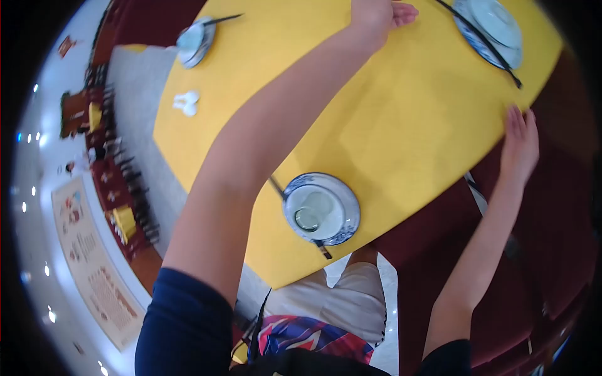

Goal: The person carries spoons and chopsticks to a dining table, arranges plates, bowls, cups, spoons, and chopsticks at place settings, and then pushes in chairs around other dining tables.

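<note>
My left hand reaches far across the yellow tablecloth at the top edge of the view. Part of it is cut off; the fingers that show are loosely stretched, and I see nothing in them. At the right, my right hand is open beside the table's edge, fingers extended and holding nothing. Above it lies a place setting with a blue-rimmed plate, a pale bowl and dark chopsticks. Close to my body, another blue-patterned plate carries a bowl and a clear glass, with chopsticks partly hidden underneath.
A third setting with a plate and chopstick stands at the far left. Two white spoons lie near that edge. Dark red chairs line the right side. Across the hall are more tables and a printed wall panel.
</note>
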### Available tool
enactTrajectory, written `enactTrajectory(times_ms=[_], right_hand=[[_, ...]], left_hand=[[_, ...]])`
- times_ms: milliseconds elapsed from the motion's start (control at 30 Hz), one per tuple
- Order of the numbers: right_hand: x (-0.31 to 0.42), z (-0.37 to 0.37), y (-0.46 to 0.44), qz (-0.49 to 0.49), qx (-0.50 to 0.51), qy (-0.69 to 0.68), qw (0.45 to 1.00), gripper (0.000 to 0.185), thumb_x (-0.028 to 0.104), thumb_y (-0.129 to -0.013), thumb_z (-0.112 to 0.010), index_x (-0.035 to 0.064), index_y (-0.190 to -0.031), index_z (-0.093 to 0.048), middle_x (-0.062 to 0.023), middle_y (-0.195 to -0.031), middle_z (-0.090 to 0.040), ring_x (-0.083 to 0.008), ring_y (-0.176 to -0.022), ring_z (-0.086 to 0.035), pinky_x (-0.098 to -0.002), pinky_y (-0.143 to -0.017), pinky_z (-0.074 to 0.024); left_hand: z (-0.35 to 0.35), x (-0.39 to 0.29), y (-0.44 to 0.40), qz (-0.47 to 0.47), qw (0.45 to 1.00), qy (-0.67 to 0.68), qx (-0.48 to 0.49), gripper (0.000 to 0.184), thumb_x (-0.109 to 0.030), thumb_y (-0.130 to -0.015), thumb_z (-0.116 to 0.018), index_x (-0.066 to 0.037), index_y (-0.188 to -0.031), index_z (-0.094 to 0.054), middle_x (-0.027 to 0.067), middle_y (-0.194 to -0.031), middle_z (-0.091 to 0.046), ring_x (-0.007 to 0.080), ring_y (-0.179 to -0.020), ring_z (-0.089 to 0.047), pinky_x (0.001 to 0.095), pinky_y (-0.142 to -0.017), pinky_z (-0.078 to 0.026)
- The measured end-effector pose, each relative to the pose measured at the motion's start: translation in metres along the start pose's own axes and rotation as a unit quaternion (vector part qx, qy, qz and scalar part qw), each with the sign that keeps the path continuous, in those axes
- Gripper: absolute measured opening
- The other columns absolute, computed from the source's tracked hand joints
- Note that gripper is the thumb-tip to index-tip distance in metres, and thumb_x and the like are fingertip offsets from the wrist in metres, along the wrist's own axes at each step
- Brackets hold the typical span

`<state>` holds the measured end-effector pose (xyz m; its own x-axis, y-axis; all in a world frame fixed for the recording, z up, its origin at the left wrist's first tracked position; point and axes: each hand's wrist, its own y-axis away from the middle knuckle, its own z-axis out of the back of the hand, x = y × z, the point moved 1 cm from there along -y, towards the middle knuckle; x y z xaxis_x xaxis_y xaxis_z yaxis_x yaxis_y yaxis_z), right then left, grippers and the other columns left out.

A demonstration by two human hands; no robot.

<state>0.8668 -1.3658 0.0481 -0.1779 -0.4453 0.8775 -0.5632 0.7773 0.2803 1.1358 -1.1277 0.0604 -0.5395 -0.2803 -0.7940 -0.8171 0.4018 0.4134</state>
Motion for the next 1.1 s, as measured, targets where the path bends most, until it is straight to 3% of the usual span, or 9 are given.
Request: enactTrajectory(times_ms=[133,233,400,500,667,733,900,967,1100], right_hand=[[0.004,0.066,0.098,-0.029,-0.029,0.082,0.996,0.044,0.024,-0.102,-0.048,-0.0043,-0.135,-0.048,-0.0188,-0.120,-0.056,-0.0246,-0.110,-0.055,-0.0329,-0.097,-0.0452],[-0.009,0.106,0.169,-0.107,-0.103,0.126,0.981,0.037,0.024,-0.101,-0.051,-0.0024,-0.127,-0.052,-0.0121,-0.108,-0.058,-0.0176,-0.098,-0.055,-0.0305,-0.086,-0.0464],[-0.031,0.129,0.238,-0.179,-0.077,0.175,0.965,0.025,0.023,-0.101,-0.052,0.0025,-0.115,-0.057,-0.0056,-0.095,-0.060,-0.0137,-0.081,-0.057,-0.0274,-0.076,-0.0464],[-0.029,0.098,0.252,-0.174,-0.066,0.197,0.963,0.022,0.022,-0.102,-0.051,0.0035,-0.112,-0.058,-0.0047,-0.091,-0.060,-0.0124,-0.076,-0.057,-0.0263,-0.073,-0.0464],[-0.024,0.056,0.270,-0.142,0.010,0.256,0.956,0.020,0.018,-0.103,-0.047,0.0029,-0.110,-0.058,-0.0051,-0.090,-0.060,-0.0120,-0.076,-0.057,-0.0262,-0.072,-0.0466],[-0.025,0.042,0.279,-0.140,0.019,0.254,0.957,0.020,0.018,-0.103,-0.047,0.0028,-0.109,-0.058,-0.0052,-0.089,-0.060,-0.0123,-0.075,-0.056,-0.0266,-0.070,-0.0469],[-0.008,0.009,0.317,-0.055,0.064,0.243,0.966,0.020,0.017,-0.104,-0.047,0.0012,-0.108,-0.059,-0.0066,-0.089,-0.061,-0.0122,-0.075,-0.056,-0.0278,-0.070,-0.0478],[0.009,-0.029,0.342,0.013,0.050,0.361,0.931,0.019,0.013,-0.104,-0.046,0.0007,-0.106,-0.060,-0.0075,-0.091,-0.062,-0.0132,-0.075,-0.058,-0.0289,-0.069,-0.0494],[0.009,-0.074,0.399,0.032,0.294,0.412,0.862,0.019,0.009,-0.091,-0.065,-0.0015,-0.106,-0.060,-0.0114,-0.093,-0.063,-0.0159,-0.074,-0.061,-0.0309,-0.068,-0.0517]], left_hand=[[0.069,-0.072,0.159,-0.063,0.978,-0.188,-0.063,0.060,-0.050,-0.105,-0.028,-0.001,-0.124,-0.058,0.0131,-0.104,-0.070,0.0087,-0.071,-0.054,0.0225,-0.059,-0.043],[0.193,-0.116,0.230,-0.202,0.850,-0.459,-0.163,0.036,-0.030,-0.102,-0.048,-0.001,-0.114,-0.065,0.0098,-0.092,-0.072,0.0109,-0.074,-0.065,0.0224,-0.055,-0.047],[0.390,-0.172,0.246,-0.249,0.475,-0.842,-0.052,0.065,0.003,-0.084,-0.057,-0.014,-0.145,-0.042,0.0207,-0.141,-0.049,0.0346,-0.129,-0.051,0.0414,-0.106,-0.042],[0.443,-0.171,0.241,-0.116,0.518,-0.847,-0.037,0.074,0.004,-0.083,-0.055,-0.015,-0.151,-0.030,0.0192,-0.154,-0.033,0.0387,-0.142,-0.031,0.0457,-0.116,-0.027],[0.444,-0.164,0.246,-0.176,0.529,-0.830,-0.029,0.055,-0.007,-0.090,-0.058,-0.012,-0.142,-0.042,0.0180,-0.137,-0.050,0.0372,-0.126,-0.047,0.0487,-0.104,-0.039],[0.444,-0.163,0.252,-0.130,0.455,-0.879,-0.055,0.037,-0.017,-0.096,-0.055,-0.010,-0.131,-0.049,0.0163,-0.121,-0.059,0.0368,-0.111,-0.055,0.0503,-0.091,-0.044],[0.407,-0.113,0.290,-0.122,0.571,-0.802,-0.129,0.030,-0.031,-0.104,-0.045,-0.003,-0.103,-0.052,0.0128,-0.080,-0.061,0.0326,-0.073,-0.061,0.0431,-0.066,-0.047],[0.373,-0.089,0.311,-0.135,0.825,-0.518,-0.180,0.038,-0.036,-0.106,-0.040,-0.003,-0.089,-0.051,0.0039,-0.066,-0.053,0.0176,-0.058,-0.053,0.0311,-0.055,-0.041],[0.241,-0.024,0.396,-0.022,0.983,-0.178,-0.035,0.035,-0.037,-0.107,-0.035,-0.008,-0.091,-0.048,-0.0013,-0.063,-0.040,0.0112,-0.052,-0.036,0.0273,-0.051,-0.030]])
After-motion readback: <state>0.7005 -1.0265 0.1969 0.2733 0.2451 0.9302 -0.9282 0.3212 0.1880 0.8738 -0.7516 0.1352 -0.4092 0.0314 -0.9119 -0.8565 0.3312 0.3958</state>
